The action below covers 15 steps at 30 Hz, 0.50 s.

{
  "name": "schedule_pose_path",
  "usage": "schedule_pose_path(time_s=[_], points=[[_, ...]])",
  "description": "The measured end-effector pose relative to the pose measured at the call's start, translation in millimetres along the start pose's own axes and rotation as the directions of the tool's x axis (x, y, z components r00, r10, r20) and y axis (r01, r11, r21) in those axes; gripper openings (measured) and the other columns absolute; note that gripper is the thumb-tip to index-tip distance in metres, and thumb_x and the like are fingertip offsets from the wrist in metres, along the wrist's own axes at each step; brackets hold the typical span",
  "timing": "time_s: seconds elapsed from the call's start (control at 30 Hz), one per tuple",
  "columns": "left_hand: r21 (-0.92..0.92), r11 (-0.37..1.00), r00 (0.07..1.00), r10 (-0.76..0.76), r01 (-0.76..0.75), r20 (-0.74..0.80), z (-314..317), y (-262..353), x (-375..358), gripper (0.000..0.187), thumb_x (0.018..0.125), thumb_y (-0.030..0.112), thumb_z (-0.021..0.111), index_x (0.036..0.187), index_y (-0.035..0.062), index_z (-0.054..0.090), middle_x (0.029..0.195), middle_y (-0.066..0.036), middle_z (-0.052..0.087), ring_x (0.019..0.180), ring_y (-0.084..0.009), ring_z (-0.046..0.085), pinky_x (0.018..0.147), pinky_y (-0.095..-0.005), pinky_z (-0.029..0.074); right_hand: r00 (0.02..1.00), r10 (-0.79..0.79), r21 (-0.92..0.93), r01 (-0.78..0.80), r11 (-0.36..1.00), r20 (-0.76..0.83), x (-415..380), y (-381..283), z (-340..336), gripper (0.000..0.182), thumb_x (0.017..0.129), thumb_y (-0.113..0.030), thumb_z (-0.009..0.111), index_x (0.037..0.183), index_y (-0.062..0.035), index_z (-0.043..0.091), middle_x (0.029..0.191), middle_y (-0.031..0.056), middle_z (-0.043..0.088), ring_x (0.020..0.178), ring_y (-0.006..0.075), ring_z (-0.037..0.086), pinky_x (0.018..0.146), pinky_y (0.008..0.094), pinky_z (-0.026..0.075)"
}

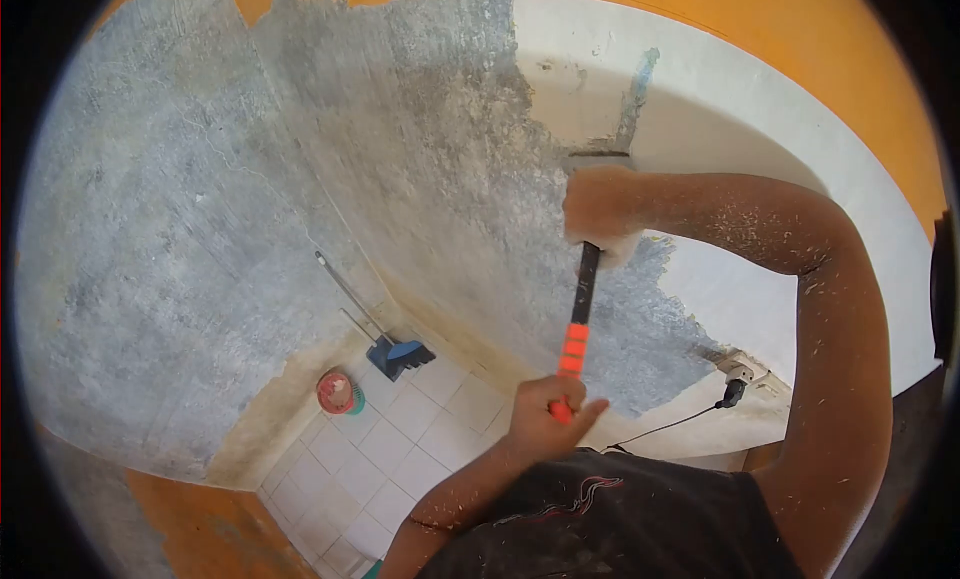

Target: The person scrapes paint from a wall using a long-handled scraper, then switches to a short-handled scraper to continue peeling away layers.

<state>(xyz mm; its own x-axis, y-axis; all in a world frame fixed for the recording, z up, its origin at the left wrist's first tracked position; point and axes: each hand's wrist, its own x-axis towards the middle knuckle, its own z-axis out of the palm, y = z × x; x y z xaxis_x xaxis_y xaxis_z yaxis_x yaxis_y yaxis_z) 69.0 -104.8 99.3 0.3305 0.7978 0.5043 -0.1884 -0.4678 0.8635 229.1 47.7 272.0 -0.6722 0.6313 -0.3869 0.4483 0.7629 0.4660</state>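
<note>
A long-handled scraper with a black shaft (584, 297) and an orange grip (573, 351) slants across the middle of the view. My right hand (603, 207) is closed around its upper part, just below the wide, flat blade (600, 159). Lower down, my left hand (545, 419) wraps the orange end of the handle. The blade lies against the white-painted wall (740, 124), beside the bare grey area (440, 129). Pale flakes dot my right arm. My fist hides the joint of blade and shaft.
On the tiled floor (385, 459) stand a blue dustpan and brush (400, 356) and a red container (337, 390). A black plug (735, 391) sits in a wall socket at the lower right, its cable running left. Another grey wall (170, 239) fills the left side.
</note>
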Motion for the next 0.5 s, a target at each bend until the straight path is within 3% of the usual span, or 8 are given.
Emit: schedule_pose_path(time_s=[0.2,0.23,0.33,0.37,0.47,0.5], points=[[0.125,0.987,0.994,-0.091,0.098,-0.065,-2.5,-24.9,5.6,0.041,0.074,0.005,0.074,0.056,0.0068,0.036,0.053,-0.001,0.036,0.050,-0.0082,0.032,0.045,-0.0245,0.030,1.000,-0.007,-0.031,0.008,0.999,0.026,8.9,-0.5,4.8,0.021,0.060,-0.035,0.065,0.065,-0.0148,0.064,0.065,0.0067,0.061,0.066,0.0306,0.061,0.059,0.0426,0.048],[0.083,0.996,0.997,0.022,-0.016,-0.067,-0.6,-17.9,2.6,0.043,0.073,0.005,0.074,0.056,0.0068,0.035,0.052,-0.001,0.036,0.049,-0.0081,0.032,0.046,-0.0235,0.031,0.998,0.019,-0.038,-0.017,0.999,0.056,8.2,0.0,2.5,0.021,0.060,-0.035,0.065,0.065,-0.0150,0.064,0.065,0.0067,0.061,0.066,0.0305,0.061,0.058,0.0427,0.048],[0.090,0.996,1.000,-0.008,0.007,0.011,5.5,4.4,2.6,0.043,0.074,0.003,0.073,0.056,0.0065,0.035,0.052,-0.002,0.037,0.048,-0.0078,0.032,0.045,-0.0227,0.030,0.995,-0.095,-0.065,0.096,0.993,0.013,1.3,4.8,0.6,0.022,0.060,-0.036,0.065,0.064,-0.0152,0.063,0.064,0.0064,0.061,0.066,0.0300,0.061,0.058,0.0425,0.048],[0.125,0.991,0.998,0.052,-0.047,-0.036,4.9,-9.9,8.3,0.042,0.073,0.004,0.074,0.057,0.0064,0.036,0.053,-0.001,0.038,0.049,-0.0077,0.034,0.046,-0.0225,0.031,0.996,-0.092,-0.058,0.092,0.994,0.009,4.3,6.3,-0.3,0.022,0.060,-0.036,0.065,0.064,-0.0152,0.063,0.064,0.0064,0.061,0.066,0.0300,0.061,0.058,0.0425,0.048],[0.184,0.981,0.995,-0.054,0.070,-0.086,-8.8,-30.0,14.4,0.041,0.071,0.007,0.076,0.058,0.0064,0.038,0.054,-0.002,0.040,0.050,-0.0082,0.036,0.046,-0.0233,0.032,1.000,0.006,-0.078,-0.005,0.997,0.013,13.6,8.0,-3.2,0.022,0.061,-0.037,0.065,0.064,-0.0154,0.063,0.062,0.0059,0.059,0.067,0.0297,0.061,0.058,0.0419,0.047],[0.055,0.998,0.995,-0.029,0.034,-0.094,-4.3,-22.0,9.6,0.041,0.072,0.007,0.076,0.057,0.0060,0.038,0.054,-0.002,0.039,0.049,-0.0090,0.034,0.046,-0.0241,0.032,1.000,0.006,-0.050,-0.005,0.999,0.008,9.7,3.6,-3.5,0.022,0.061,-0.037,0.065,0.064,-0.0154,0.062,0.062,0.0059,0.059,0.067,0.0299,0.061,0.057,0.0420,0.047]])
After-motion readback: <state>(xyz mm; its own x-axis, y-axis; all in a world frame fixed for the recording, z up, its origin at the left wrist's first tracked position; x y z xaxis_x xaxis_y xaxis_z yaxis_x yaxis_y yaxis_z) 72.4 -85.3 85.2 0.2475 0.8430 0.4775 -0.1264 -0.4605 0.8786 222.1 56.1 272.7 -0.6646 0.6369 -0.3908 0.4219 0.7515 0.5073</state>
